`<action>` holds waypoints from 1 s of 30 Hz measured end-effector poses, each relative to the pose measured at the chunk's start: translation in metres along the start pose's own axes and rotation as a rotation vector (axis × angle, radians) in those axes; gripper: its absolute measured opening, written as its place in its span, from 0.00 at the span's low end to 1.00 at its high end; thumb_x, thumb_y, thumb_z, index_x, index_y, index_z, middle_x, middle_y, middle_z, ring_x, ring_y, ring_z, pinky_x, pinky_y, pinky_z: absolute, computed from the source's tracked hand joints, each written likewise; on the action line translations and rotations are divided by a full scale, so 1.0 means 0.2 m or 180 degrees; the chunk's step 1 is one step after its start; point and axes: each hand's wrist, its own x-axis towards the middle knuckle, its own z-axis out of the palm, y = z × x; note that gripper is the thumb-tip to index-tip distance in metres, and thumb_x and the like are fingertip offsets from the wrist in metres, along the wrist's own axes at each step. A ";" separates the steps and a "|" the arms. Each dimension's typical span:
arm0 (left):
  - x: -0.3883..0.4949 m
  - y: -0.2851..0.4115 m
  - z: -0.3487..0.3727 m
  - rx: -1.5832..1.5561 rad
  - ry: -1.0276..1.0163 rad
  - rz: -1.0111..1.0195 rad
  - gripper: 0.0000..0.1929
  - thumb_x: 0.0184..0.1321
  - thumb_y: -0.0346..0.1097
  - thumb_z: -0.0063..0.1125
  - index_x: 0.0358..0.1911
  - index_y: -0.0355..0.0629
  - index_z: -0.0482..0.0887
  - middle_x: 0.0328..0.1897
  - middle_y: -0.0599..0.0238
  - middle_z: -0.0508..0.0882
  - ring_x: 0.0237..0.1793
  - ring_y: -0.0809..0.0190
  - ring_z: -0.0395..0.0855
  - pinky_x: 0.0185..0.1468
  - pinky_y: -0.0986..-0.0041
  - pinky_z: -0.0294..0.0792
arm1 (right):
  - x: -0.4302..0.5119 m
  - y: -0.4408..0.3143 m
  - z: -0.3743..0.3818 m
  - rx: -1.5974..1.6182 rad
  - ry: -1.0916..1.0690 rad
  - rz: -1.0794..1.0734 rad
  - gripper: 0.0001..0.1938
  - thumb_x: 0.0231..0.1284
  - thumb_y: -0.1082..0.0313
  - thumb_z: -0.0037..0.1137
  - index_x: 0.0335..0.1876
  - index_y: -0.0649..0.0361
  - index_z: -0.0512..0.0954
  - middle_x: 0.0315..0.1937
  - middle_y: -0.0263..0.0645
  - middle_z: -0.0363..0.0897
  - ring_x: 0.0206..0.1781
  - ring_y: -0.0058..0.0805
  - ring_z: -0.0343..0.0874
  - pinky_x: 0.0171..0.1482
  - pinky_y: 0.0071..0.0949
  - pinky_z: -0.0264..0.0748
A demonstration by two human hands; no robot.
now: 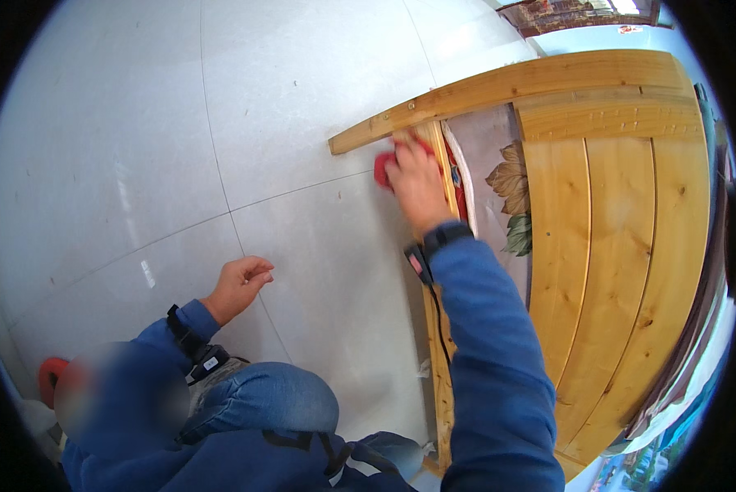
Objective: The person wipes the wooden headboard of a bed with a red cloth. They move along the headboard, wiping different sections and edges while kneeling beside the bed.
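My right hand [418,181] presses a red cloth [385,171] against the lower wooden rail of a bed frame, just beside the leg end of the wooden post [368,134]. The hand is slightly blurred, and its fingers hide part of the cloth. My left hand [237,288] hangs over the tiled floor with fingers curled and holds nothing that I can see. Right of the rail lie a white-edged red fabric [466,184] and a sheet with a leaf pattern [509,178]. The slatted wooden headboard or footboard [617,246] stands at the right.
Pale floor tiles [128,123] spread to the left and far side. The long wooden rail [440,381] runs along the right of my knees. A red ring-shaped object [51,381] shows at the lower left. Bedding [669,393] hangs behind the board.
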 end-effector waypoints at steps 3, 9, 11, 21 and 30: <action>0.00 -0.04 -0.04 -0.0055 0.0074 -0.0060 0.08 0.69 0.25 0.61 0.49 0.34 0.85 0.40 0.62 0.90 0.42 0.67 0.88 0.49 0.74 0.79 | 0.16 0.03 0.06 -0.0048 0.0134 0.0165 0.07 0.59 0.67 0.55 0.37 0.56 0.85 0.52 0.42 0.78 0.64 0.45 0.72 0.59 0.42 0.71; 0.01 -0.06 -0.05 -0.0011 -0.0164 -0.0220 0.08 0.70 0.24 0.59 0.49 0.35 0.85 0.40 0.63 0.88 0.43 0.67 0.87 0.51 0.73 0.79 | -0.45 -0.20 0.03 0.0062 -0.0339 0.0347 0.09 0.61 0.64 0.56 0.37 0.60 0.84 0.43 0.39 0.76 0.55 0.41 0.73 0.54 0.41 0.72; 0.00 -0.05 -0.02 -0.0137 -0.0212 -0.0300 0.07 0.69 0.24 0.61 0.48 0.35 0.85 0.40 0.64 0.89 0.41 0.69 0.87 0.48 0.74 0.79 | -0.84 -0.35 -0.06 0.0260 -0.1209 0.0253 0.12 0.62 0.64 0.55 0.42 0.63 0.83 0.45 0.41 0.76 0.57 0.42 0.72 0.56 0.42 0.71; -0.04 -0.06 -0.03 -0.0110 -0.0244 -0.0268 0.07 0.70 0.25 0.60 0.48 0.34 0.85 0.40 0.63 0.89 0.43 0.67 0.88 0.50 0.74 0.79 | -1.58 -0.61 -0.27 0.0685 -0.2697 -0.0355 0.11 0.58 0.66 0.55 0.39 0.61 0.86 0.47 0.42 0.80 0.58 0.43 0.73 0.59 0.39 0.72; -0.05 -0.11 -0.13 0.0152 0.0049 -0.0151 0.07 0.71 0.24 0.58 0.49 0.33 0.84 0.40 0.63 0.89 0.43 0.66 0.88 0.51 0.74 0.80 | -0.10 0.08 -0.06 -0.0081 0.0291 0.0125 0.04 0.55 0.69 0.57 0.33 0.56 0.83 0.45 0.36 0.78 0.55 0.38 0.75 0.49 0.39 0.74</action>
